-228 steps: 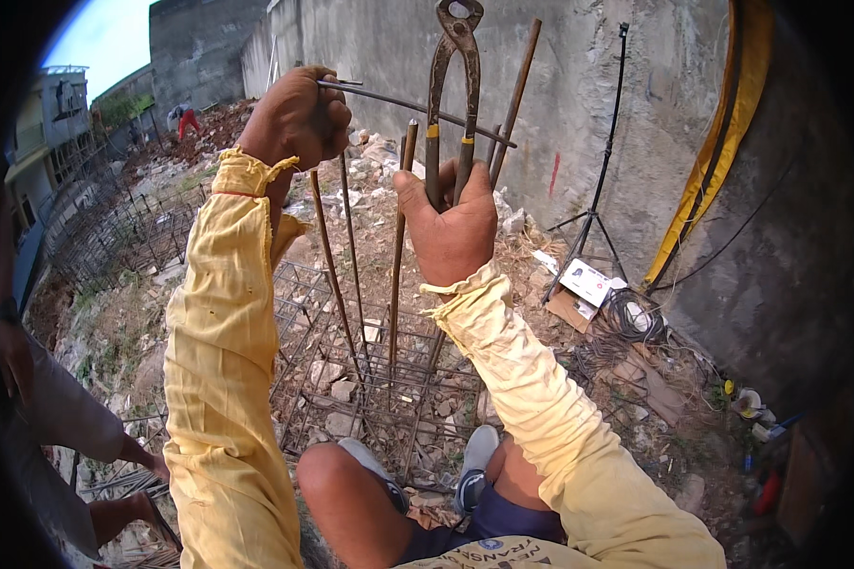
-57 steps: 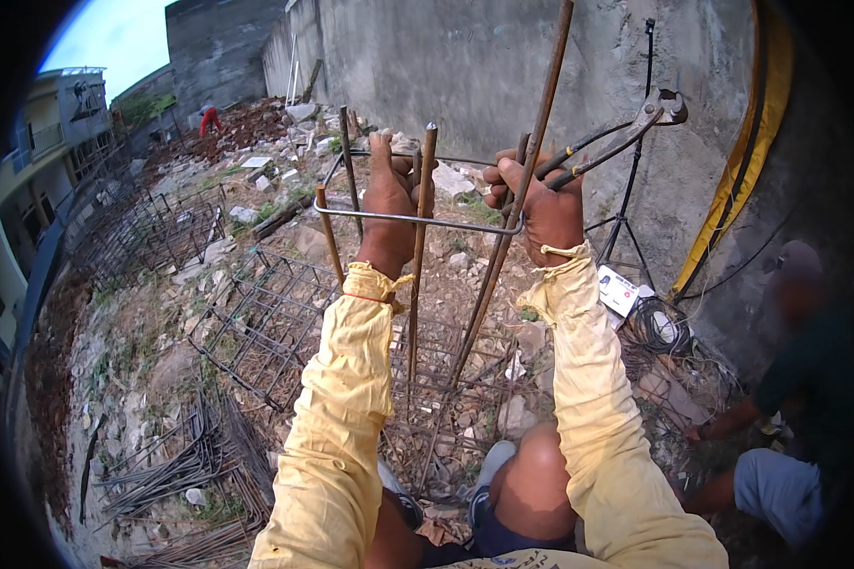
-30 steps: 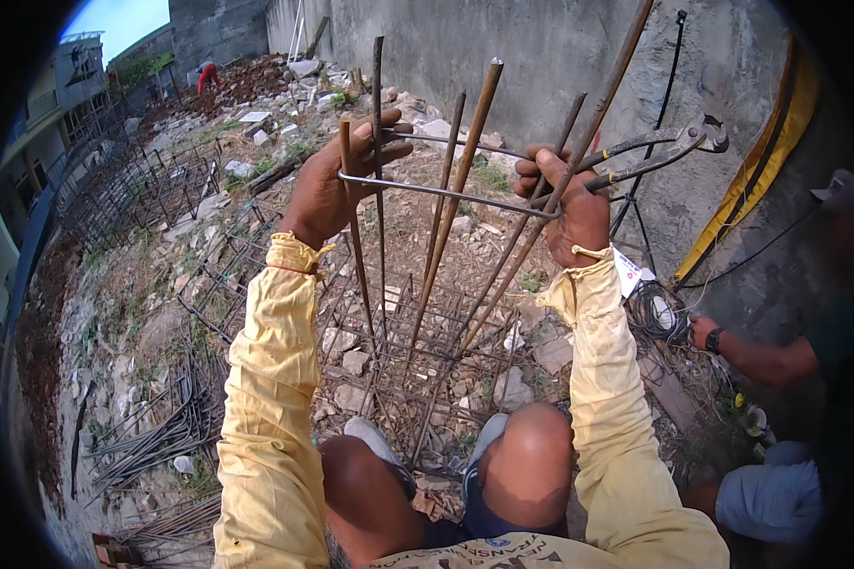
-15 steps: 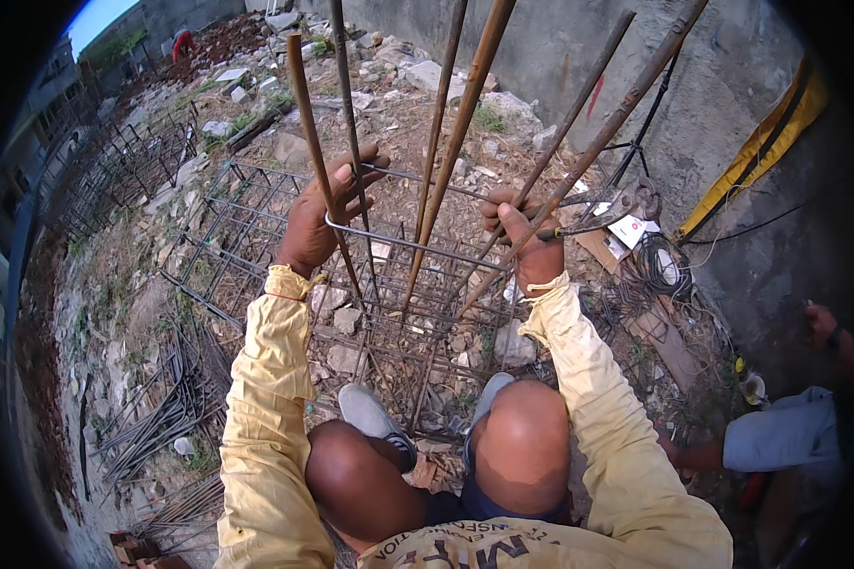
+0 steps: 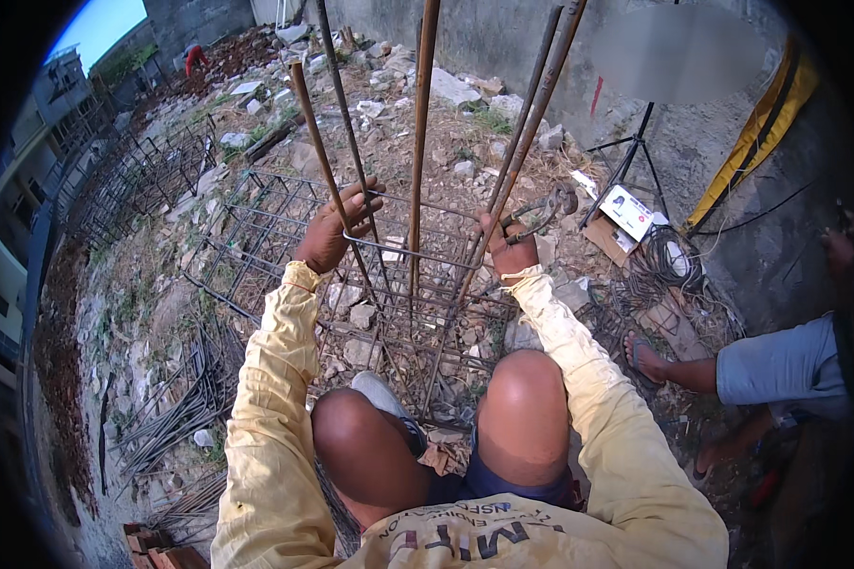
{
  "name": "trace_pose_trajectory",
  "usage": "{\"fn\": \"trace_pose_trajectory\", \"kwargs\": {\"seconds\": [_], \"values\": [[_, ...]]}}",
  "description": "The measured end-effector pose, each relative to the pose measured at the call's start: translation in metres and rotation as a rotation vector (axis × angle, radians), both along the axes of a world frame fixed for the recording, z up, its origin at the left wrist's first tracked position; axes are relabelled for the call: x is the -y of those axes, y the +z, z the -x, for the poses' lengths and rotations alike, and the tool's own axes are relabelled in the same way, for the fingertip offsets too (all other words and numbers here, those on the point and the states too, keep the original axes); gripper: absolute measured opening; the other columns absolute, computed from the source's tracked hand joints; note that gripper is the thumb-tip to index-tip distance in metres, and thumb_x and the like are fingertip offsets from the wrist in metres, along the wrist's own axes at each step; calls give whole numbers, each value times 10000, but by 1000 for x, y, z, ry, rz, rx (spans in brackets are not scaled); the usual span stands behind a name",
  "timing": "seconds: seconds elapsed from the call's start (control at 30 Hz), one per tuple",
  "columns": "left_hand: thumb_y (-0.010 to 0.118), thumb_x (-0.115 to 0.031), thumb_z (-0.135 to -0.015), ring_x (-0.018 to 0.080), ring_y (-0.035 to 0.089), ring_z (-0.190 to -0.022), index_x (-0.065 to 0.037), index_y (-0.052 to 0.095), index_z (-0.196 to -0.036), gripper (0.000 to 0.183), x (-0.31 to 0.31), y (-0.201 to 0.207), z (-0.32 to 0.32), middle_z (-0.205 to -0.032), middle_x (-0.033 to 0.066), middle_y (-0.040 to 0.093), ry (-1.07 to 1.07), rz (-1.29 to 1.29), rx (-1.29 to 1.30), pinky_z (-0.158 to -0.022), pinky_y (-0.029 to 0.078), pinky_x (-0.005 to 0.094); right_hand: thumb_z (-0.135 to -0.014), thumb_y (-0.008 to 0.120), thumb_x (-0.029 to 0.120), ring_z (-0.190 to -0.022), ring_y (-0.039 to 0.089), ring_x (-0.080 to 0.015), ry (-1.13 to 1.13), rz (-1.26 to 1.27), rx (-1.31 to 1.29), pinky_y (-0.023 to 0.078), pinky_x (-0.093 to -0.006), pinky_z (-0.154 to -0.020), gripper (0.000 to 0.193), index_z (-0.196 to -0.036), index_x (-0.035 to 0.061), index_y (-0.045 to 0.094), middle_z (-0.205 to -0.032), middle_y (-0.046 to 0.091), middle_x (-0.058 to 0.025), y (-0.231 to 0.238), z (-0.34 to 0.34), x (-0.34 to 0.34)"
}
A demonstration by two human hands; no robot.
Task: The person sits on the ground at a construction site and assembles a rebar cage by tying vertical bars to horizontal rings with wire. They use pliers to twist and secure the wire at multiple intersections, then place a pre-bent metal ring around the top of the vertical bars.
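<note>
Several upright steel rebars rise before me: a rusty one and a darker one at the left, one in the middle, others at the right. A thin rectangular steel stirrup rings them, nearly level. My left hand is closed at its left end, fingers curled round the left rebars. My right hand grips the right rebars near the stirrup's other end, with a pair of pincers also in it, jaws pointing away. Its fingertips are partly hidden.
A horizontal rebar cage lies beyond on rubble. Loose rods lie at left. At right are a box, coiled wire, a tripod and a seated person's leg. A concrete wall stands behind.
My right hand has moved left and drawn the right rebars closer together and more upright. My left hand stays at the stirrup, fingers more curled. The neighbouring person's sandalled foot now shows.
</note>
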State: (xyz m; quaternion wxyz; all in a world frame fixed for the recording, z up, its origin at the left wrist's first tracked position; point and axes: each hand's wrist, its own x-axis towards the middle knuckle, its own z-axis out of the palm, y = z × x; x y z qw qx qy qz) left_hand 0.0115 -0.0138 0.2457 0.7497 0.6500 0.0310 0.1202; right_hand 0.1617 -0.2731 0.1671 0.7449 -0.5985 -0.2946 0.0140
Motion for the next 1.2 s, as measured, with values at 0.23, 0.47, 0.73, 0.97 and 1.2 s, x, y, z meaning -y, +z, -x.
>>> {"fn": "trace_pose_trajectory", "kwargs": {"seconds": [0.23,0.47,0.73,0.97,1.2], "values": [[515,-407,-988,224,460,-1308,-184,387,-1462,540,-15,0,10,-1409,30,484,28,5,-134,-916,456,536,-965,592,337,-516,527,-91,-36,-124,0,471,-245,-498,336,-860,25,529,-580,508,-4,107,128,97],[513,-466,-973,224,456,-1306,-208,455,-1419,518,8,1,9,-1402,31,504,70,-57,-97,-963,374,556,-931,617,446,-477,463,-68,42,54,-218,355,-256,-416,418,-771,76,504,-540,452,21,91,188,7],[475,-522,-969,263,453,-1309,-214,438,-1425,551,0,-2,15,-1394,26,517,59,-121,-93,-943,369,562,-887,653,486,-394,361,-72,265,-28,-665,271,-248,-346,387,-803,182,430,-543,372,62,124,203,-24],[470,-546,-957,246,412,-1366,-205,409,-1444,598,-1,-14,19,-1406,70,514,46,-144,-109,-977,354,585,-950,585,431,-374,384,-90,330,-13,-736,299,-256,-326,326,-895,142,445,-535,363,45,89,214,-13],[408,-453,-994,211,538,-1178,-137,522,-1349,488,-23,-53,18,-1336,66,542,294,-611,95,-927,429,488,-865,714,410,-528,478,-129,142,42,59,406,-309,-502,414,-844,37,535,-613,497,-41,85,229,-67]]}}
